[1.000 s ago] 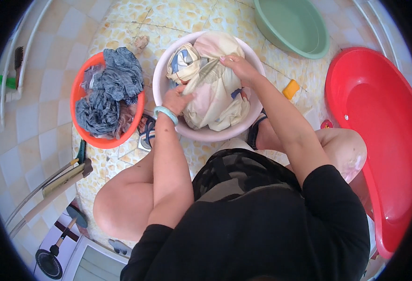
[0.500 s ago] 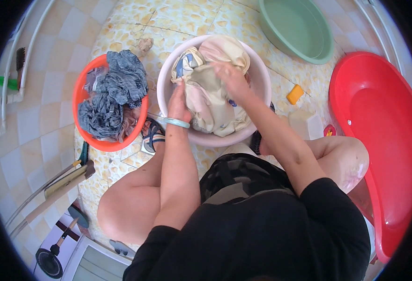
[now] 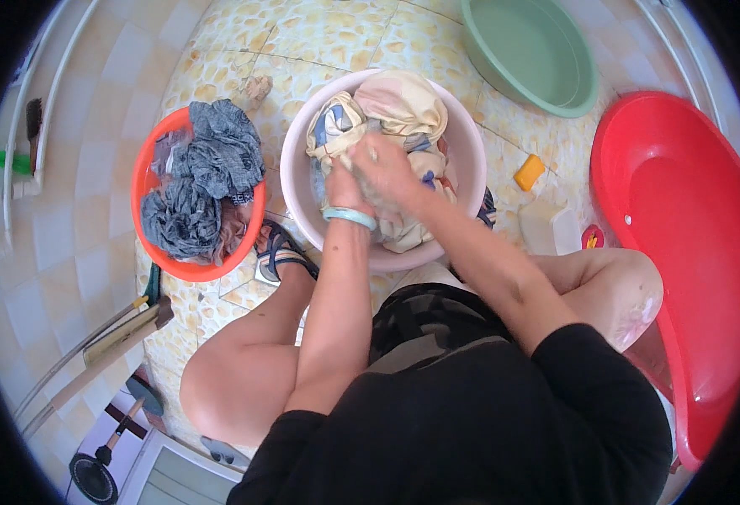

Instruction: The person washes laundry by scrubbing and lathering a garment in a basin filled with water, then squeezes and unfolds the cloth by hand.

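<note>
Cream-coloured cloth point(image 3: 399, 97) with blue and pinkish patches lies bunched in a pale pink basin point(image 3: 298, 198) between my feet. Over the middle of the basin, my left hand point(image 3: 344, 187), with a pale green bangle point(image 3: 350, 218) at its wrist, is closed on a fold of this cloth. Pressed close beside it is my right hand point(image 3: 384, 171), its fingers curled around the same cloth and slightly blurred. The fold between the two hands is mostly hidden by them.
To the left stands an orange basin point(image 3: 141, 185) heaped with grey-blue clothes point(image 3: 218, 156). A green basin point(image 3: 534, 50) is at the far right, with an orange soap bar point(image 3: 530, 172) on the tiled floor nearer me. A red baby bathtub point(image 3: 681, 244) lines the right side.
My left hand has moved right and my right hand left and nearer, so they now meet. Cloth that lay spread under them is gathered up between them.
</note>
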The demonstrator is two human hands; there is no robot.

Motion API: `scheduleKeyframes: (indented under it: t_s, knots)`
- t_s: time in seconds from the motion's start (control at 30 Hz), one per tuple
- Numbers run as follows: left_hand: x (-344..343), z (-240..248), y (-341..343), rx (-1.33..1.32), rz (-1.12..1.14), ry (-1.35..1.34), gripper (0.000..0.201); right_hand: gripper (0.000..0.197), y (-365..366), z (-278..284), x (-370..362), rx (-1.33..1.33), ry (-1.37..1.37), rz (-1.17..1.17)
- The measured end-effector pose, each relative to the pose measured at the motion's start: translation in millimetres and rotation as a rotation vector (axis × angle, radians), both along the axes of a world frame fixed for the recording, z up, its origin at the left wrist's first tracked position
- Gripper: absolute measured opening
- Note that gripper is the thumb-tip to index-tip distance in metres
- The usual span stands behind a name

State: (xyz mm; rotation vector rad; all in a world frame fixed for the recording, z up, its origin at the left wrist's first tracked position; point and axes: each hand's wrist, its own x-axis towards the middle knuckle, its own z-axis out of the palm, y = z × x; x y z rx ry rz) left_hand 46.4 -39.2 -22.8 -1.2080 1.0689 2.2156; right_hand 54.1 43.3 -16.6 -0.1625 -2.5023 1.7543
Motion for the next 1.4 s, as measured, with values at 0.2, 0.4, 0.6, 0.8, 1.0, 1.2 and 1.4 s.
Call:
scheduleKeyframes:
  t_s: [0.2, 0.4, 0.6, 0.8, 1.0, 1.2, 1.4]
  knots:
    - [2, -22, -5, -0.004, -0.388, 0.12, 0.037, 0.019, -6, 8, 12, 0.272, -0.133, -0.015]
    - [11, 4, 2, 0.082, -0.082, 0.12, 0.033, 0.027, -13, 11, 13, 0.145, -0.057, -0.101]
    - [10, -8, 0, 0.273, -0.185, 0.306, 0.033, 0.025, -2, -6, -3, 0.647, 0.145, 0.171]
    - [11, -2, -4, -0.013, -0.037, 0.175, 0.03, 0.02, -18, 15, 24, 0.17, 0.108, -0.051]
    - [20, -39, -12, 0.244, -0.221, 0.154, 0.029, 0.02, 5, -19, 19, 0.279, -0.009, 0.018]
    - [18, 11, 10, 0.313, 0.077, 0.285, 0.035, 0.028, 46, -31, -24, 0.035, -0.328, 0.091]
    - [10, -9, -23, 0.332, 0.308, 0.206, 0.032, 0.048, 59, -23, -13, 0.162, -0.273, 0.422]
